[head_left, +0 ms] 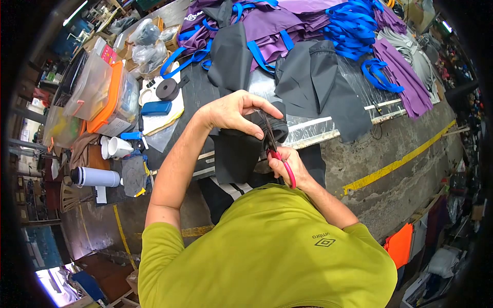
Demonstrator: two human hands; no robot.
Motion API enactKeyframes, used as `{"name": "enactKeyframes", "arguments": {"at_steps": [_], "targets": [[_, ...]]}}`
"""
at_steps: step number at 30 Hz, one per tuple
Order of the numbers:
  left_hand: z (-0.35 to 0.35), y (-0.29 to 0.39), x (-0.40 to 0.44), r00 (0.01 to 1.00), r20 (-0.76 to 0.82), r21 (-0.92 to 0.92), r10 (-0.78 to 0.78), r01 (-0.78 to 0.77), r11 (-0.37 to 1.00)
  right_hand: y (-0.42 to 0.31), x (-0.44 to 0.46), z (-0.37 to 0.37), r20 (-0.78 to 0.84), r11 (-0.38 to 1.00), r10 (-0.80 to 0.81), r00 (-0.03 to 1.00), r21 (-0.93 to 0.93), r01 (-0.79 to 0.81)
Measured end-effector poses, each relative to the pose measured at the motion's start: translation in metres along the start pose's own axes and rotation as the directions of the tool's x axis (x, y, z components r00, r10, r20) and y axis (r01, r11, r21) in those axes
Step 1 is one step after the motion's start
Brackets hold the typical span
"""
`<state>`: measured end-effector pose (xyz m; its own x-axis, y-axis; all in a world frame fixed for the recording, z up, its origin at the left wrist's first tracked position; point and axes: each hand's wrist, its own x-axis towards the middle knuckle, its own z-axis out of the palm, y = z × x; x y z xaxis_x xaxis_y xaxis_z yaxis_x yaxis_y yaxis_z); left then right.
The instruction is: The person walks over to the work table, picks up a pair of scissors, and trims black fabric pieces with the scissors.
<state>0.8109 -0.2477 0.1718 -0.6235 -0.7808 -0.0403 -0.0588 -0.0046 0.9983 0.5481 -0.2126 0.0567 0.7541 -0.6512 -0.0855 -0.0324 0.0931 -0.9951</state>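
Head view: the right hand (pixel 288 165) grasps pink-handled scissors (pixel 288 173), blades beside the left hand (pixel 233 114), which grips black fabric (pixel 237 160) hanging below its fingers. Just beyond the hands, dark grey pieces (pixel 310 79) lie on the table (pixel 263 86); farther past the grip, purple cloth (pixel 269 25) and blue straps (pixel 349 28).

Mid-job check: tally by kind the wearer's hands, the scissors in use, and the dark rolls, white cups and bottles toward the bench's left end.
Hands: 2 (left hand, right hand)
Scissors: 1
Dark roll: 1
White cups: 2
Bottle: 1
Total: 7
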Motion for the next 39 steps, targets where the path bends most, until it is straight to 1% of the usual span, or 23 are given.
{"name": "enactKeyframes", "arguments": {"at_steps": [3, 6, 9, 12, 15, 18, 19, 20, 22, 23, 24, 25, 26, 28, 29, 30, 32, 33, 36, 37, 39], "targets": [[-0.001, 0.0, -0.001, 1.0, 0.003, 0.023, 0.009, -0.009, 1.0, -0.003, -0.005, 0.001, -0.008, 0.996, 0.091, 0.996, 0.025, -0.091], [0.0, 0.001, -0.001, 1.0, 0.017, 0.036, -0.01, 0.009, 0.999, -0.004, -0.006, 0.002, 0.004, 0.997, 0.068, 0.998, 0.036, -0.068], [0.001, 0.0, 0.001, 0.998, 0.048, 0.06, -0.037, 0.034, 0.998, 0.004, 0.0, 0.007, -0.014, 0.988, -0.132, 0.991, 0.085, 0.132], [0.005, 0.002, 0.003, 0.994, 0.082, 0.083, -0.067, 0.06, 0.995, -0.002, -0.002, 0.006, 0.004, 0.991, -0.11, 0.994, 0.075, 0.109], [0.004, -0.006, 0.003, 0.995, 0.08, 0.022, -0.06, 0.058, 0.998, 0.001, -0.007, 0.002, 0.044, 0.991, 0.074, 0.996, 0.111, -0.078], [0.0, -0.003, -0.003, 0.999, 0.041, 0.112, -0.032, 0.027, 0.993, 0.011, -0.007, -0.004, -0.004, 0.991, -0.123, 0.992, 0.049, 0.123], [-0.003, -0.001, -0.007, 1.0, 0.022, 0.123, -0.022, 0.019, 0.992, 0.003, -0.007, -0.006, -0.051, 0.964, -0.253, 0.966, 0.077, 0.256], [-0.005, 0.003, -0.014, 1.0, 0.004, 0.133, -0.012, 0.011, 0.991, 0.014, -0.003, -0.018, -0.094, 0.921, -0.387, 0.917, 0.012, 0.39], [-0.004, 0.01, -0.025, 1.0, -0.002, 0.156, 0.004, -0.004, 0.988, -0.007, 0.006, -0.03, -0.229, 0.876, -0.47, 0.852, -0.006, 0.482], [-0.002, 0.015, -0.03, 1.0, 0.011, 0.17, 0.011, -0.013, 0.985, -0.01, 0.012, -0.045, -0.267, 0.913, -0.382, 0.885, 0.041, 0.406], [0.001, 0.019, -0.031, 0.999, 0.026, 0.186, 0.021, -0.026, 0.982, -0.017, 0.021, -0.055, -0.284, 0.926, -0.345, 0.895, 0.054, 0.374], [0.007, 0.024, -0.03, 0.994, 0.05, 0.224, 0.094, -0.103, 0.969, -0.025, 0.03, -0.065, -0.301, 0.937, -0.308, 0.903, 0.068, 0.342], [0.011, 0.032, -0.028, 0.984, 0.105, 0.304, 0.144, -0.17, 0.937, -0.022, 0.037, -0.073, -0.24, 0.949, -0.194, 0.951, 0.199, 0.244], [0.019, 0.039, -0.025, 0.973, 0.138, 0.316, 0.183, -0.218, 0.923, 0.002, 0.057, -0.086, -0.047, 0.924, -0.162, 0.986, 0.344, 0.168], [0.021, 0.049, -0.025, 0.974, 0.15, 0.369, 0.17, -0.215, 0.904, 0.013, 0.065, -0.085, -0.021, 0.901, -0.194, 0.981, 0.392, 0.187], [0.021, 0.05, -0.027, 0.977, 0.125, 0.393, 0.175, -0.21, 0.895, 0.023, 0.073, -0.084, 0.004, 0.875, -0.225, 0.974, 0.441, 0.2], [0.018, 0.052, -0.035, 0.981, 0.071, 0.437, 0.183, -0.196, 0.878, -0.051, 0.06, -0.056, 0.051, 0.849, -0.212, 0.976, 0.504, 0.158], [0.015, 0.054, -0.042, 0.986, 0.021, 0.472, 0.166, -0.156, 0.868, -0.036, 0.074, -0.069, -0.037, 0.863, -0.278, 0.96, 0.429, 0.267], [0.007, 0.045, -0.059, 0.947, -0.192, 0.516, 0.257, -0.125, 0.847, -0.064, 0.098, -0.107, -0.289, 0.867, -0.337, 0.896, 0.275, 0.415], [0.004, 0.041, -0.065, 0.939, -0.246, 0.423, 0.24, -0.119, 0.898, -0.073, 0.11, -0.128, -0.361, 0.876, -0.339, 0.869, 0.215, 0.432], [0.0, 0.037, -0.077, 0.931, -0.309, 0.315, 0.193, -0.091, 0.945, -0.081, 0.146, -0.183, -0.47, 0.916, -0.324, 0.821, 0.061, 0.396]]}}
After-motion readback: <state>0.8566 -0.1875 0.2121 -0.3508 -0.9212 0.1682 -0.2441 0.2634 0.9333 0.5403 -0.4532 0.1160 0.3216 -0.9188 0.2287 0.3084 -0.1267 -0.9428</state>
